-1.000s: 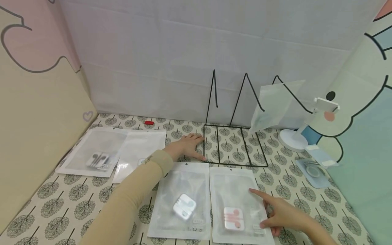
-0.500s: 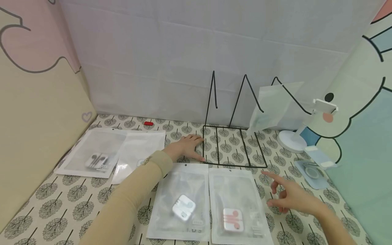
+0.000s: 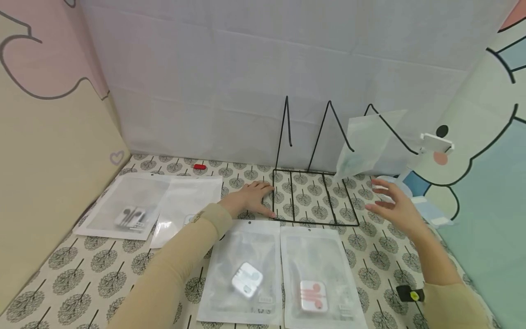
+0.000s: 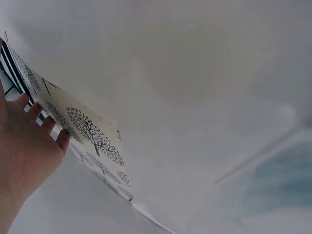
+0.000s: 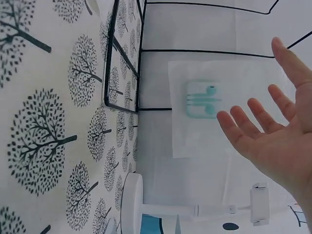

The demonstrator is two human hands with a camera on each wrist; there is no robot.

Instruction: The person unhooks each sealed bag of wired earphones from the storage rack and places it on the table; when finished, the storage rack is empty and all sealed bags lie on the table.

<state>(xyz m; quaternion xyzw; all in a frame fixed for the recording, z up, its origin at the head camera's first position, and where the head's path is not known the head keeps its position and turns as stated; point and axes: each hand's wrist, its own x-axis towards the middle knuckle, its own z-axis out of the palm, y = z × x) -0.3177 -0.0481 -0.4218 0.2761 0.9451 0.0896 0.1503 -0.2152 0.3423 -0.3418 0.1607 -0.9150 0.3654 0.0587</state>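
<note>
My left hand [image 3: 250, 198] rests at the left side of a black wire rack [image 3: 292, 196], fingers spread and thumb by its front corner. At the rack's right, my right hand [image 3: 394, 208] is raised with loosely bent fingers and nothing in them. A frosted zip pouch [image 3: 365, 141] hangs from the rack's rightmost prong; the right wrist view shows teal earphones [image 5: 202, 100] in it, beside the fingertips. In front of the rack lie two more pouches, one with white earphones [image 3: 247, 279] in a case, the other with pink earphones [image 3: 314, 296].
Two overlapping pouches lie at the left, one with black earphones [image 3: 130, 216]. A small red object [image 3: 199, 167] sits near the back wall. At the right stands a white phone stand [image 3: 436, 143], partly behind my right hand. Two other rack prongs hold no pouch.
My right hand has left the pouch with the pink earphones and moved back and to the right, up beside the rack and the hanging pouch. The left hand has stayed in place.
</note>
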